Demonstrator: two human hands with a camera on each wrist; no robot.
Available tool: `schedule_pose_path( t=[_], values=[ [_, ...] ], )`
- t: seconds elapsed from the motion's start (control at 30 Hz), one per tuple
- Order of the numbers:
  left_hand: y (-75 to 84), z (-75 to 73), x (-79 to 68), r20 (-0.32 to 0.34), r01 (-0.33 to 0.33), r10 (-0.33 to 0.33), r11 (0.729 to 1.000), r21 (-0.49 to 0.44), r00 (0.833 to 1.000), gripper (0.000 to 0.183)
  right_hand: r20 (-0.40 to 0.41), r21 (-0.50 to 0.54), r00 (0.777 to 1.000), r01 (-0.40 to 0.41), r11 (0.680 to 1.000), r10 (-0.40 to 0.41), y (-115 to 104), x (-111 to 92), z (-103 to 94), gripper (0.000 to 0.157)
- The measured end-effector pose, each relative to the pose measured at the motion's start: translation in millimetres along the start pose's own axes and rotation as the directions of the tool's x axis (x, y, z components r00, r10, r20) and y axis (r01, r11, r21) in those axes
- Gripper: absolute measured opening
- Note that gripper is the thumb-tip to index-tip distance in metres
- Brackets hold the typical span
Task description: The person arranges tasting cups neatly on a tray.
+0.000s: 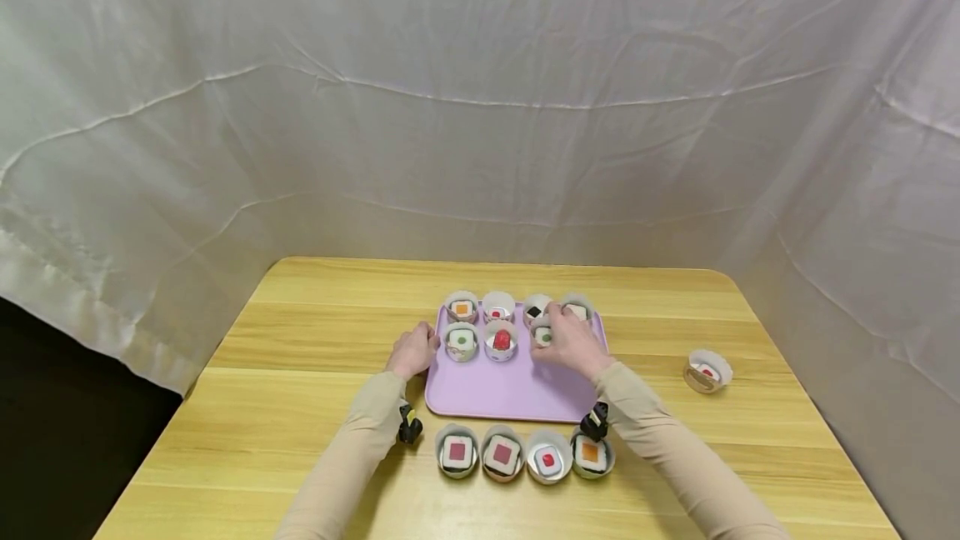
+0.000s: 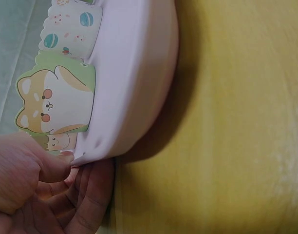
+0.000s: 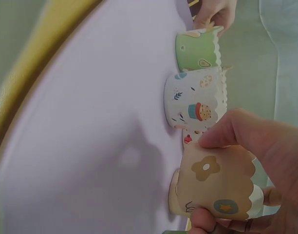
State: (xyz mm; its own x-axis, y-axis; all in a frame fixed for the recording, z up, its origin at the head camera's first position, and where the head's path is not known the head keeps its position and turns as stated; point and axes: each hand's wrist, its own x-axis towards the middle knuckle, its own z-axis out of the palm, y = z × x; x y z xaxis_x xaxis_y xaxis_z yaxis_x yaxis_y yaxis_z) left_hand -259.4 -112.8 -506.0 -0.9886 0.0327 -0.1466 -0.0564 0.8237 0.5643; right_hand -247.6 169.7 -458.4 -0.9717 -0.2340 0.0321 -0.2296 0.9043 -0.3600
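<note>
My left hand [image 1: 414, 350] pinches the left edge of the lilac tray [image 1: 510, 394], with the thumb above the rim and the fingers below it in the left wrist view. Over the right part of the tray, my right hand [image 1: 576, 347] grips a tan paper baking cup [image 3: 212, 178] with a flower print. Inside this cup is a white piece with a green centre [image 1: 543, 337], partly covered by the fingers. Left of it on the tray stand a green dog-print cup [image 2: 68, 100] and a white cupcake-print cup [image 3: 195, 100] containing a red piece [image 1: 502, 341].
Several filled cups, such as one with an orange-centred piece [image 1: 462, 308], line the tray's far edge. Another row, including a cup with a pink-centred piece [image 1: 457, 452], stands in front of the tray. One brown cup [image 1: 705, 372] stands apart at the right.
</note>
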Motion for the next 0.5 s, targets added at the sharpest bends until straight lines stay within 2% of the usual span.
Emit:
schedule_pose_path(
  t=[0.5],
  values=[
    [-0.6,0.5,-0.2,-0.007,-0.003,0.003,1.0,-0.001,1.0,0.015,0.027,0.024,1.0,-0.011,1.0,0.011,-3.8,1.6,4.8,0.053]
  ],
)
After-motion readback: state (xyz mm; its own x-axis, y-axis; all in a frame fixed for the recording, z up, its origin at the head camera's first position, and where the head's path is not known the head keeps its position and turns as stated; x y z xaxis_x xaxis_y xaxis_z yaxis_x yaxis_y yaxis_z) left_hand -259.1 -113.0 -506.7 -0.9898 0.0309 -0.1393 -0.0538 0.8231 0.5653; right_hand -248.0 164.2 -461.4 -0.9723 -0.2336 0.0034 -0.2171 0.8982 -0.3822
